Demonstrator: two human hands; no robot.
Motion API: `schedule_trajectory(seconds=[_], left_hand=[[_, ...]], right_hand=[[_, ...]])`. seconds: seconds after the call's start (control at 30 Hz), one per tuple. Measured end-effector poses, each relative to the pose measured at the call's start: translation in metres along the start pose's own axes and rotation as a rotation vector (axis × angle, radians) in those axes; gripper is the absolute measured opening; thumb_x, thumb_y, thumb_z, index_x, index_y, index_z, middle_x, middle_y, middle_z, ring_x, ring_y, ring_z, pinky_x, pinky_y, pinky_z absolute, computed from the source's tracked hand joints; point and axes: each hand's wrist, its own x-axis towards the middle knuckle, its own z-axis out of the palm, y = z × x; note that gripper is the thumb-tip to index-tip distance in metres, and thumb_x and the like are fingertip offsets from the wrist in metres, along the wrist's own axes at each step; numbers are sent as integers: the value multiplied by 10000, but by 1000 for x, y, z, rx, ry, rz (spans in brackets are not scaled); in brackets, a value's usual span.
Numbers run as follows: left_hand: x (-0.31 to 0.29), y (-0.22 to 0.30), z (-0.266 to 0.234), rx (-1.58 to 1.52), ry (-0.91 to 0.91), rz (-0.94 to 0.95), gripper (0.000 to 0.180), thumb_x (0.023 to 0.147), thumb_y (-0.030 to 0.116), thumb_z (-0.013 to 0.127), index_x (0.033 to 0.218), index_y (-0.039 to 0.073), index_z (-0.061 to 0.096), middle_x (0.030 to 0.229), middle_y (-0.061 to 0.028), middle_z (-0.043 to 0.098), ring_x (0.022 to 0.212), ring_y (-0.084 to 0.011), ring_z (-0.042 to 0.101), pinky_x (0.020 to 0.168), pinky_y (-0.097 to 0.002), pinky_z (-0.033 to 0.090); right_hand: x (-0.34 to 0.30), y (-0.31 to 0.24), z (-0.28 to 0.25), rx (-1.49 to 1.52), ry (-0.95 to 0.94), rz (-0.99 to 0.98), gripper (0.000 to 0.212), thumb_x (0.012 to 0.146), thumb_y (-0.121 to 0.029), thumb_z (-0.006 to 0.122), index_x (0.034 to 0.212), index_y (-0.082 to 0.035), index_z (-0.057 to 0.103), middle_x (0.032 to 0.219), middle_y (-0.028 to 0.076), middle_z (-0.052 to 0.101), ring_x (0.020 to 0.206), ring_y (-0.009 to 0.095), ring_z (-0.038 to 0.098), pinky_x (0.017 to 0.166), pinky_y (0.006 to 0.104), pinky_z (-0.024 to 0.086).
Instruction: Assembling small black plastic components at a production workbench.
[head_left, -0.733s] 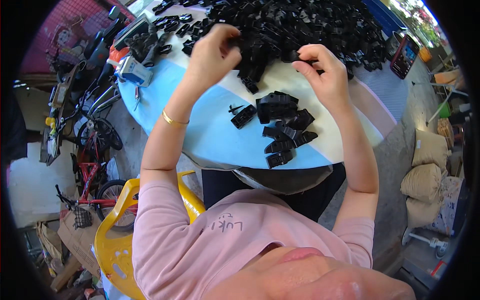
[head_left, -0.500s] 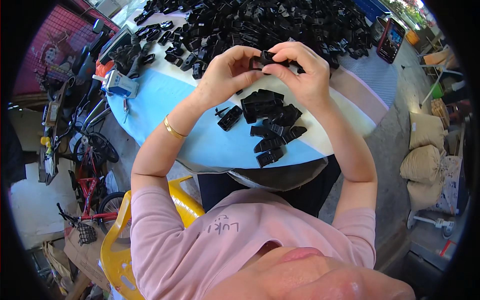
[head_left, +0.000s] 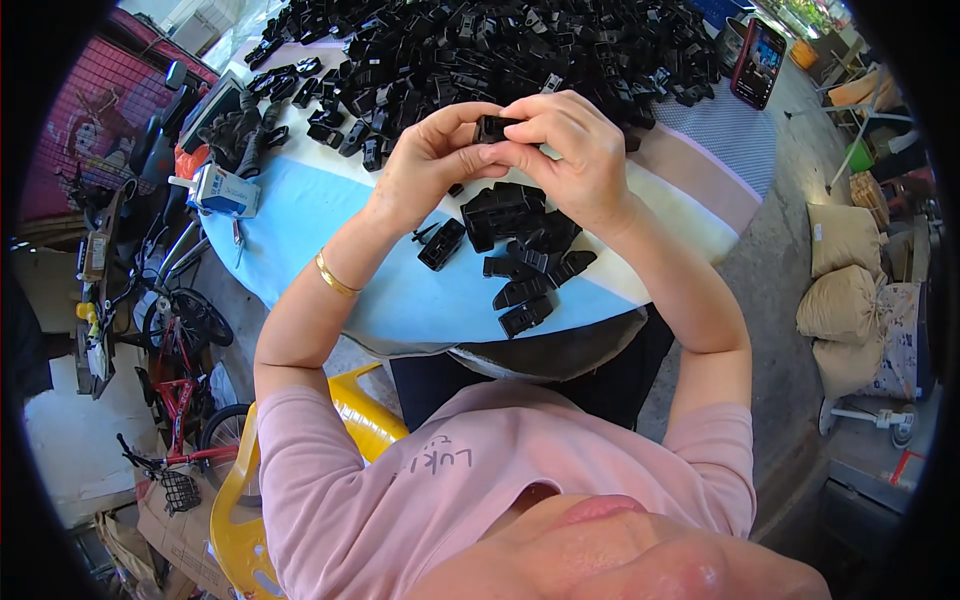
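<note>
Over the table's middle, my left hand [head_left: 430,160] and my right hand [head_left: 578,155] meet fingertip to fingertip, both closed on one small black plastic part [head_left: 494,128]. Fingers cover most of it, so its exact kind cannot be made out. Just below my hands lies a loose cluster of similar black plastic parts [head_left: 505,215], with several more trailing toward the near edge. A single black part [head_left: 441,245] rests apart to the left, a thin sliver beside it. Beyond my hands spreads a large heap of black plastic parts [head_left: 480,60].
A striped cloth [head_left: 310,240] covers the round table. At its left are a blue and white carton [head_left: 224,191] and dark gloves [head_left: 237,135]. A phone [head_left: 758,63] stands at the far right. Beside me are a yellow chair [head_left: 235,520] and stuffed sacks [head_left: 840,305].
My hands have drawn closer together around the black plastic part, which is now more covered by fingers. The whole view has shifted slightly, with the table's contents appearing further left.
</note>
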Motion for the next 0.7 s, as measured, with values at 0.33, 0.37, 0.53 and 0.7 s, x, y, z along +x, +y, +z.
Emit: schedule_trajectory(seconds=[0.33,0.37,0.53,0.7], left_hand=[[3,-4,-8,-27,78,95,342,842,-5,594,1178,-1,530,972,-54,638,889,-116,616,834,-248,504],[2,-2,-8,77,75,116,339,850,-10,579,1184,-10,524,979,-59,637,904,-127,618,843,-260,505],[-1,8,-4,-59,53,39,425,840,39,617,1243,-3,488,1012,-63,626,896,-117,610,852,-266,500],[0,-8,1,-18,110,122,425,849,137,637,1218,-21,497,1036,-67,613,926,-129,601,854,-272,500]], right_hand=[[6,-2,-6,36,-61,17,192,685,60,673,845,-18,601,929,115,651,790,242,624,676,297,500],[5,-2,-6,12,-68,24,200,684,58,676,854,-16,600,931,115,650,797,239,624,681,295,500],[-1,-9,1,23,-73,174,332,695,51,695,995,-22,573,946,115,649,829,233,646,719,289,521],[-5,-8,4,-64,-141,30,421,683,56,710,1067,-36,566,974,109,637,814,224,649,703,270,529]])
